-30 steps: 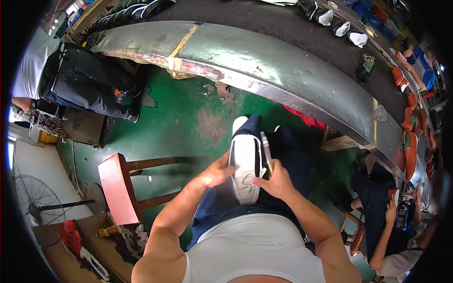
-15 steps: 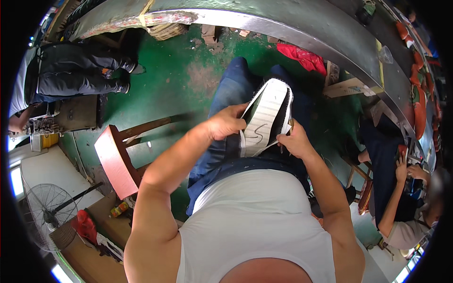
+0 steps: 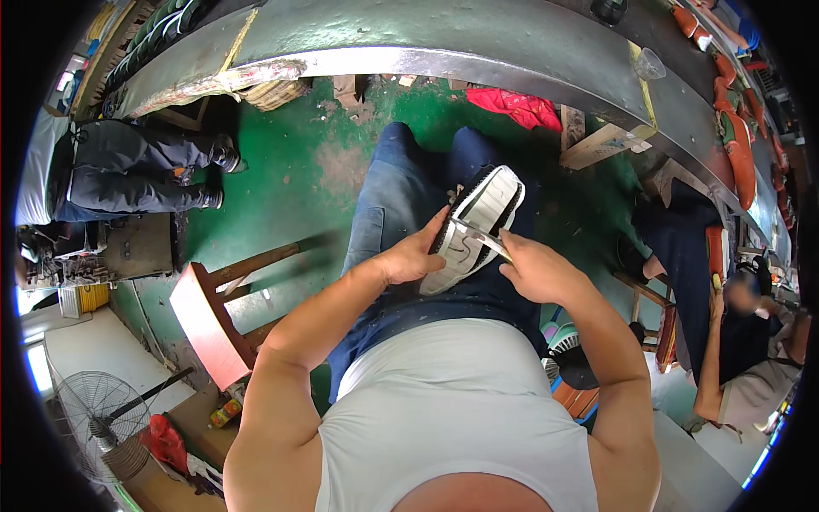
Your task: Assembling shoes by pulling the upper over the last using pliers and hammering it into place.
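A shoe upper with a white underside (image 3: pixel 499 194) lies sole-up over my lap, its dark edge turned in around the rim and a dark hand-drawn mark near the heel. My left hand (image 3: pixel 411 256) is closed around the shoe's left side, thumb on the underside. In my right hand (image 3: pixel 543 271) is a slim metal tool (image 3: pixel 483 236), held across the underside of the shoe with its far end near the left rim. The tool's exact kind cannot be made out, as the fingers cover its handle.
A long dark bench (image 3: pixel 384 58) with a pale metal edge runs across ahead, orange-brown shoe lasts (image 3: pixel 738 158) on its right. Red cloth (image 3: pixel 516 107) lies beneath. A stool (image 3: pixel 205 320) and a fan (image 3: pixel 101 418) stand left. Co-workers are at both sides, the right one holding a shoe piece.
The shoe has moved slightly left and tilted further right. My right hand has left the shoe's rim, and the metal tool in it now lies across the underside.
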Motion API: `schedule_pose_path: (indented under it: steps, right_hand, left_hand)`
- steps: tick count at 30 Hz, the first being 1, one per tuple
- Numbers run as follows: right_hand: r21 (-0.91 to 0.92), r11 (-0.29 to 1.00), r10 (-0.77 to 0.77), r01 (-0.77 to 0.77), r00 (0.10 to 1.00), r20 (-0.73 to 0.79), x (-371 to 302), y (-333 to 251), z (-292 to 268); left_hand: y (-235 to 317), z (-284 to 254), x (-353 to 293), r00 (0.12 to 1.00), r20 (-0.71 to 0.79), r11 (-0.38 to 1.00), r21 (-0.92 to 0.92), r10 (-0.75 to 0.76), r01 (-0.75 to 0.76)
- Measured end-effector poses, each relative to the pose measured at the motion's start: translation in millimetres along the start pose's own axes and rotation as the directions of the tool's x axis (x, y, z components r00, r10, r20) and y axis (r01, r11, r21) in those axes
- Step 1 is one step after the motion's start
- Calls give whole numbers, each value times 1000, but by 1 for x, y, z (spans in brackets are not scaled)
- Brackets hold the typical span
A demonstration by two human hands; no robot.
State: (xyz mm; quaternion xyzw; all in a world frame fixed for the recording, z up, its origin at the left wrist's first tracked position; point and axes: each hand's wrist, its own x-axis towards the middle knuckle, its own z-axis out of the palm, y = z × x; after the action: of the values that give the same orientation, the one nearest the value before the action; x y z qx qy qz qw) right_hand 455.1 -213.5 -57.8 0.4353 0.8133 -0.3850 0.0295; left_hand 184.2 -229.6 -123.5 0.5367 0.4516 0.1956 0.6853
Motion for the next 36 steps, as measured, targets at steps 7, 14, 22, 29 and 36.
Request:
schedule_pose_path:
  steps: [7, 14, 22, 29, 36]
  right_hand:
    - [-37, 999, 27, -30, 997, -68, 27, -2, 37]
    - [9, 1000, -5, 5, 1000, 0, 24, 9, 12]
    - [-26, 993, 108, -119, 962, -252, 40, 34, 26]
    - [444, 785, 363, -433, 901, 236, 24, 37, -7]
    - [216, 972, 131, -91, 975, -180, 35, 54, 20]
  left_hand:
    - [7, 6, 27, 866, -213, 687, -702, -453, 186]
    - [-20, 1, 33, 827, -558, 950, 220, -64, 222]
    - [-29, 4, 36, 834, -318, 777, 599, 451, -192]
    - [18, -3, 33, 997, -80, 674, 736, -8, 64]
    - [29, -9, 40, 998, -43, 572, 818, -44, 61]
